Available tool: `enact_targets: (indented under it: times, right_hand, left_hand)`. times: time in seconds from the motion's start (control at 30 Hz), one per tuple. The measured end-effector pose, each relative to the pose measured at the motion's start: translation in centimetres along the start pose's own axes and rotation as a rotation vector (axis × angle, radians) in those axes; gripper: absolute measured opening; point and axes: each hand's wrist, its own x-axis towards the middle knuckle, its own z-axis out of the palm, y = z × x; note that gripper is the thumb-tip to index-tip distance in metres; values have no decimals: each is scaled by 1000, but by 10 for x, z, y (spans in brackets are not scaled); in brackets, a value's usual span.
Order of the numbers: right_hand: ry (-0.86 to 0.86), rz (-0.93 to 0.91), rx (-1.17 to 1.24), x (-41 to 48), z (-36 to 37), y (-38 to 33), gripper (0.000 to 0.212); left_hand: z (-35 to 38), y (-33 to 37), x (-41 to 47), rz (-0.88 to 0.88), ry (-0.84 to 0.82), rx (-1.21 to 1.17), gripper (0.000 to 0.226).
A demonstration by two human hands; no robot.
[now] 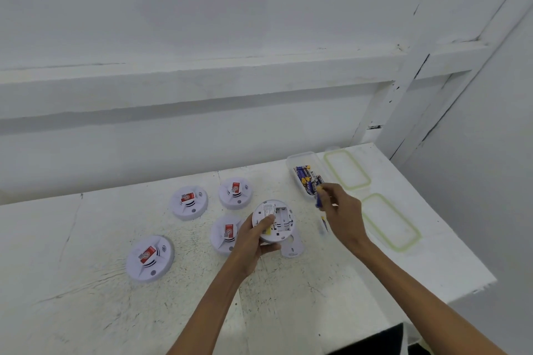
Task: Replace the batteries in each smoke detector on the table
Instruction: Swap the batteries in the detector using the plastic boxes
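**Head view: battery pinched, open bay just to its left**

We see the left hand (pixel 253 242) gripping a flipped smoke detector (pixel 274 220) by its near rim, thumb across the back, held just above the table (pixel 86 268). Its battery bay (pixel 282 217) faces up and looks empty. The right hand (pixel 341 210) pinches a blue battery (pixel 318 201) at the fingertips, other fingers loosely curled, close beside the clear tub of batteries (pixel 305 176).

Key relation: the bay lies left of the pinched battery and slightly toward us, near but not touching. The right hand is the nearer one to feed it. The battery's long axis runs roughly away from us. We judge it may need turning to match the bay, but polarity marks are too small to read.

A loose battery (pixel 324 223) and a detached cover (pixel 292 249) lie on the table. Four more detectors sit face up to the left, one (pixel 150 258) nearest us. The surface is scuffed white, with two green-rimmed lids (pixel 389 222) at right and plain white walls behind.
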Motion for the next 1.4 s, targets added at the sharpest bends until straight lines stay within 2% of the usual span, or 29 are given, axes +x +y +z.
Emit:
enact_targets:
  times: [0.07, 0.17, 0.27, 0.4, 0.7, 1.03, 1.2, 1.4]
  right_hand:
    - [41, 99, -27, 2, -6, 17, 13]
    - [15, 279, -124, -2, -13, 41, 12]
    - [-83, 353, -267, -7, -11, 64, 15]
    - [-168, 426, -322, -9, -3, 77, 21]
    - [-223, 363, -514, -5, 5, 71, 20]
    - [-12, 179, -467, 21, -3, 36, 13]
    - [-89, 25, -453, 50, 7, 34, 13]
    - [-325, -12, -626, 90, 36, 37, 42]
  left_hand:
    - [0, -1, 1, -4, 2, 2, 30]
    - [-1, -2, 1, -8, 3, 5, 32]
    - [-1, -2, 2, -10, 4, 4, 30]
    - [0, -3, 3, -12, 5, 6, 30]
    - [-6, -1, 3, 1, 18, 6, 32]
    - [-6, 10, 5, 20, 20, 7, 34]
    - [-8, 15, 6, 28, 30, 4, 35]
    - [-13, 20, 6, 45, 58, 0, 37]
